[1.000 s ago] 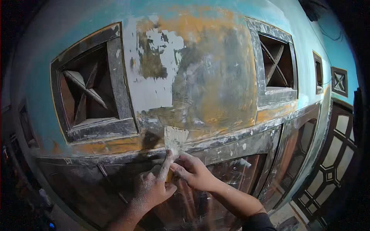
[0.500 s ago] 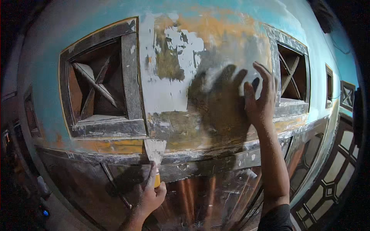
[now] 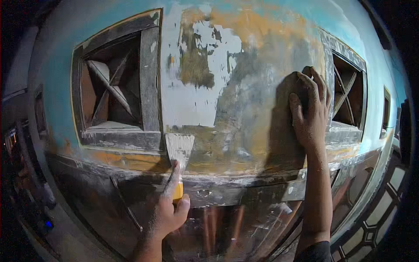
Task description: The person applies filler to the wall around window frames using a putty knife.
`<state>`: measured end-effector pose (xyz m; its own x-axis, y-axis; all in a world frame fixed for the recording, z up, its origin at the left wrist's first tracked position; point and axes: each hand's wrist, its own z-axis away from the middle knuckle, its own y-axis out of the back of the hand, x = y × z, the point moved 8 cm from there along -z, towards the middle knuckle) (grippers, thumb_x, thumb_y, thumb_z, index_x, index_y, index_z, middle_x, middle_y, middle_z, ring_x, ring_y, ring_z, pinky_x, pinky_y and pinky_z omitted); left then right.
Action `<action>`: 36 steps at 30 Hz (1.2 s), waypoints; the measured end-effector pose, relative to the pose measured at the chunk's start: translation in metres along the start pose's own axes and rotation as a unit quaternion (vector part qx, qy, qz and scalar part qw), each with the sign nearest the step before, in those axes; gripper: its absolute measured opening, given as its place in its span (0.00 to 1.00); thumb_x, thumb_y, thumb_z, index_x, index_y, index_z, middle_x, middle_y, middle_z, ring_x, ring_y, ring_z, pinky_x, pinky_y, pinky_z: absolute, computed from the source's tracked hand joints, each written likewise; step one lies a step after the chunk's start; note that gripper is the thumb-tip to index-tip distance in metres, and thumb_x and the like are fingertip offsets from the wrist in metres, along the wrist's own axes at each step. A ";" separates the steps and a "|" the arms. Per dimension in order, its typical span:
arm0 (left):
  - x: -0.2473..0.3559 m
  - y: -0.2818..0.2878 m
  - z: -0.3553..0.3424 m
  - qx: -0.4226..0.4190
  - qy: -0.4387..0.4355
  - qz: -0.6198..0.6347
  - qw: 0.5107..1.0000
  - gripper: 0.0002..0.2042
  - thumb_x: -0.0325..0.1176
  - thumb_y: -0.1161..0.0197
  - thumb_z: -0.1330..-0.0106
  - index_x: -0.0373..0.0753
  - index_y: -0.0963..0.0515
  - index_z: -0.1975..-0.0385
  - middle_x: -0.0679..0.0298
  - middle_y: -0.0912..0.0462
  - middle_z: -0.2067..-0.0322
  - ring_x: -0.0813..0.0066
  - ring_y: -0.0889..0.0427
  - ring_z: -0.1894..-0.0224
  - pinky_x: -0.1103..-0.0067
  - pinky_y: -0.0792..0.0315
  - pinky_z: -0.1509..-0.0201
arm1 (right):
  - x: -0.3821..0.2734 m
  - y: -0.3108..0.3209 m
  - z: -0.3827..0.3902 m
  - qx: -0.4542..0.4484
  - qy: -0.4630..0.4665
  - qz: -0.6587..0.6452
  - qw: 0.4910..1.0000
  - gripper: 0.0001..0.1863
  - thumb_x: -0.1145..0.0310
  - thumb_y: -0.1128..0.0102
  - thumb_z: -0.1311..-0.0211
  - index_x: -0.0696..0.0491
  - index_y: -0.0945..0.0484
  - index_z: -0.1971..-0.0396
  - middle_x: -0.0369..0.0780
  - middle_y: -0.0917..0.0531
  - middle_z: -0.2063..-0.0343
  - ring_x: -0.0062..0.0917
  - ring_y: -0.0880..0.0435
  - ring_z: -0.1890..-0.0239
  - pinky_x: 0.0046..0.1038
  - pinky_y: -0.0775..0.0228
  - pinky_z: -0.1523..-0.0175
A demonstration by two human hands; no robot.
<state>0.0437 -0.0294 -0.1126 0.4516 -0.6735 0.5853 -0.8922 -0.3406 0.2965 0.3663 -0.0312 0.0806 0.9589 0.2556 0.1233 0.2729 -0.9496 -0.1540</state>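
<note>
My left hand (image 3: 169, 213) grips a putty knife (image 3: 180, 147) by its yellow handle, with the index finger stretched along the broad blade. White residue covers the blade, which points upward in front of the wall just right of the left window frame's lower corner. My right hand (image 3: 312, 107) is open with curved, spread fingers, its tips at or very near the wall beside the right window frame; contact is hard to make out. Between the hands lies a patchy wall (image 3: 257, 113) of grey, ochre and olive tones. A white filler patch (image 3: 190, 105) with ragged edges spreads over its left part.
A worn wooden frame with crossed slats (image 3: 109, 87) is at left, and a similar opening (image 3: 347, 94) at right. A scuffed wooden ledge (image 3: 235, 180) runs below, above dark panels (image 3: 227, 227). Turquoise paint (image 3: 59, 100) surrounds the frames. A patterned door (image 3: 371, 231) stands lower right.
My left hand has raised the putty knife slightly along the wall. My right hand has shifted right and its shadow has drawn closer to it. The view has tilted a little.
</note>
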 end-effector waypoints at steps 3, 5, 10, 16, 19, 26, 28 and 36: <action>0.002 -0.003 0.006 -0.006 0.005 0.013 1.000 0.38 0.19 0.50 0.39 0.33 0.45 0.23 0.60 0.20 0.48 0.85 0.31 0.70 0.83 0.32 0.67 | 0.004 0.001 0.003 -0.004 -0.007 -0.012 1.000 0.26 0.64 0.36 0.38 0.44 0.24 0.38 0.45 0.30 0.32 0.46 0.37 0.28 0.46 0.51 0.24; -0.003 -0.003 0.007 -0.005 -0.009 -0.012 1.000 0.38 0.18 0.50 0.39 0.33 0.45 0.23 0.60 0.20 0.48 0.85 0.31 0.70 0.83 0.31 0.67 | 0.003 0.003 0.001 -0.002 -0.003 -0.011 1.000 0.26 0.64 0.36 0.38 0.44 0.24 0.38 0.45 0.30 0.32 0.45 0.37 0.28 0.46 0.51 0.24; 0.010 0.004 -0.011 0.010 -0.046 -0.043 0.998 0.38 0.19 0.50 0.40 0.34 0.43 0.24 0.58 0.20 0.45 0.85 0.31 0.71 0.83 0.29 0.66 | 0.004 0.002 0.004 -0.006 -0.010 -0.005 1.000 0.27 0.64 0.36 0.39 0.43 0.24 0.38 0.44 0.30 0.31 0.45 0.37 0.28 0.47 0.50 0.24; 0.010 0.008 -0.007 0.029 -0.060 -0.072 0.995 0.38 0.19 0.51 0.40 0.33 0.43 0.24 0.54 0.20 0.41 0.86 0.29 0.70 0.83 0.29 0.65 | 0.002 0.001 0.006 -0.004 -0.012 -0.013 1.000 0.28 0.67 0.35 0.40 0.42 0.24 0.38 0.44 0.30 0.31 0.45 0.37 0.28 0.46 0.49 0.24; 0.021 0.006 -0.014 0.021 -0.087 -0.051 0.995 0.37 0.18 0.51 0.40 0.33 0.42 0.24 0.52 0.21 0.39 0.87 0.29 0.68 0.85 0.29 0.63 | 0.005 0.004 0.007 0.000 -0.004 -0.024 1.000 0.28 0.68 0.36 0.42 0.42 0.23 0.38 0.44 0.30 0.31 0.45 0.37 0.28 0.46 0.48 0.24; 0.030 0.009 -0.024 0.046 -0.097 -0.116 0.987 0.38 0.17 0.51 0.41 0.33 0.42 0.24 0.53 0.23 0.37 0.87 0.30 0.67 0.84 0.29 0.64 | 0.004 0.003 0.012 -0.004 0.006 -0.001 1.000 0.28 0.66 0.36 0.41 0.42 0.24 0.38 0.44 0.30 0.32 0.45 0.38 0.27 0.47 0.50 0.23; 0.034 0.009 -0.024 0.045 -0.092 -0.119 0.988 0.38 0.17 0.52 0.41 0.33 0.42 0.24 0.54 0.23 0.37 0.87 0.30 0.67 0.84 0.29 0.64 | 0.005 0.002 0.014 -0.012 -0.002 -0.005 1.000 0.28 0.65 0.38 0.40 0.43 0.25 0.37 0.44 0.30 0.31 0.46 0.38 0.27 0.48 0.52 0.23; 0.043 0.003 -0.018 0.004 0.006 -0.088 0.996 0.37 0.19 0.50 0.39 0.33 0.44 0.24 0.51 0.20 0.39 0.82 0.26 0.65 0.82 0.28 0.59 | 0.007 0.000 0.032 -0.055 -0.002 -0.010 0.998 0.30 0.63 0.37 0.39 0.41 0.26 0.34 0.42 0.34 0.28 0.45 0.41 0.25 0.50 0.57 0.22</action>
<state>0.0601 -0.0473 -0.0726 0.6008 -0.5954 0.5334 -0.7993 -0.4578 0.3893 0.3757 -0.0236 0.0504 0.9538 0.2752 0.1204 0.2819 -0.9585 -0.0425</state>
